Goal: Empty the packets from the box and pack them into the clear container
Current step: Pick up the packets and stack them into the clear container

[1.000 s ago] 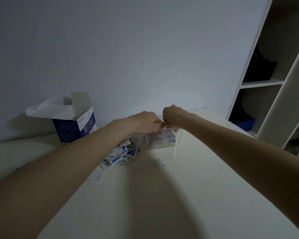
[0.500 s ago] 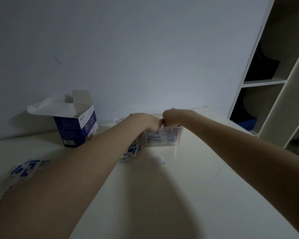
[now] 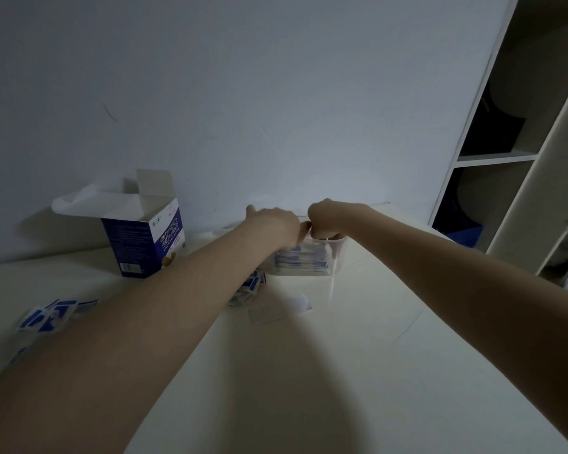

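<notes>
The clear container (image 3: 336,257) stands on the table near the wall, with blue-and-white packets (image 3: 300,261) stacked inside. My left hand (image 3: 276,221) and right hand (image 3: 330,217) meet knuckle to knuckle over its open top. The right hand's fingers curl down inside the rim onto the packets. The left hand's fingers dip in behind its own back, so their hold is hidden. The opened blue-and-white box (image 3: 145,247) stands upright at the left, flaps up. Loose packets lie by my left forearm (image 3: 248,286) and at the far left (image 3: 48,316).
A flat clear piece (image 3: 266,314) and a small white scrap (image 3: 300,303) lie in front of the container. An open shelf unit (image 3: 505,155) rises at the right past the table edge. The wall (image 3: 276,109) stands close behind the container.
Both hands have sunk from just above the container down onto its top. The view has shifted, showing more loose packets at the far left.
</notes>
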The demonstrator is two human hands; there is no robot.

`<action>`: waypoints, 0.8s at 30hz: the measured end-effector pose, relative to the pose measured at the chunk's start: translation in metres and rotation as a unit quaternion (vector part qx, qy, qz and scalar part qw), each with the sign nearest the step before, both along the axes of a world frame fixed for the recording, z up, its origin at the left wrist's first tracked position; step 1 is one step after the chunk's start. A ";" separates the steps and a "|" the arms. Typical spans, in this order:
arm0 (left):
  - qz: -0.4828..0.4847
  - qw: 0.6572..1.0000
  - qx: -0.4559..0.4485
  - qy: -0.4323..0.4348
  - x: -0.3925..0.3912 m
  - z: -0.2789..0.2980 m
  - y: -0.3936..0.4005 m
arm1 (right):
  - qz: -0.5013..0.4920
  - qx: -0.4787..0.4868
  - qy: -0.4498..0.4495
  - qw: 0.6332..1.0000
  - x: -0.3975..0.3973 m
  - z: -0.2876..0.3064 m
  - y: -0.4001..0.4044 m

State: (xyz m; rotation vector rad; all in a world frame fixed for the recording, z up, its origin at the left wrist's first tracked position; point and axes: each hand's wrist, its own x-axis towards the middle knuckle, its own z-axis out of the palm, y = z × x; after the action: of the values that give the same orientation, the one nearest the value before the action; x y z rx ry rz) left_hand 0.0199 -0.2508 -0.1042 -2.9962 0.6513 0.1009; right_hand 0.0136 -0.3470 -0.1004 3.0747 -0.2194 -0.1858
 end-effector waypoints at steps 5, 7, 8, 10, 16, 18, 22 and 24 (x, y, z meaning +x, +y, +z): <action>-0.066 0.984 -0.047 -0.159 -0.007 0.023 0.026 | 0.039 0.074 -0.114 0.990 -0.013 0.033 0.020; -0.082 0.969 -0.089 -0.214 -0.013 0.029 0.045 | 0.074 0.094 -0.175 0.977 -0.023 0.042 0.034; -0.079 0.967 -0.106 -0.220 -0.018 0.029 0.059 | 0.094 0.109 -0.192 0.971 -0.032 0.042 0.045; -0.064 0.971 -0.139 -0.182 -0.022 0.024 0.085 | 0.139 0.137 -0.185 0.963 -0.047 0.036 0.064; -0.027 0.998 -0.055 -0.010 -0.028 0.000 0.169 | 0.223 0.143 -0.100 0.959 -0.061 -0.012 0.123; 0.016 0.997 0.015 0.077 -0.027 -0.007 0.196 | 0.271 0.137 -0.093 0.948 -0.061 -0.025 0.144; 0.088 0.966 0.108 0.216 -0.042 -0.009 0.234 | 0.359 0.163 -0.043 0.918 -0.063 -0.038 0.180; 0.106 0.961 0.099 0.234 -0.045 -0.012 0.251 | 0.390 0.095 -0.018 0.916 -0.063 -0.047 0.197</action>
State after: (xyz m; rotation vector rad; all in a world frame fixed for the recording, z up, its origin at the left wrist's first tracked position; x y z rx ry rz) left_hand -0.0256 0.0006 -0.1166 -2.8422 0.3168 0.8520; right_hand -0.0489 -0.1500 -0.1477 3.0566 1.0641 -0.1081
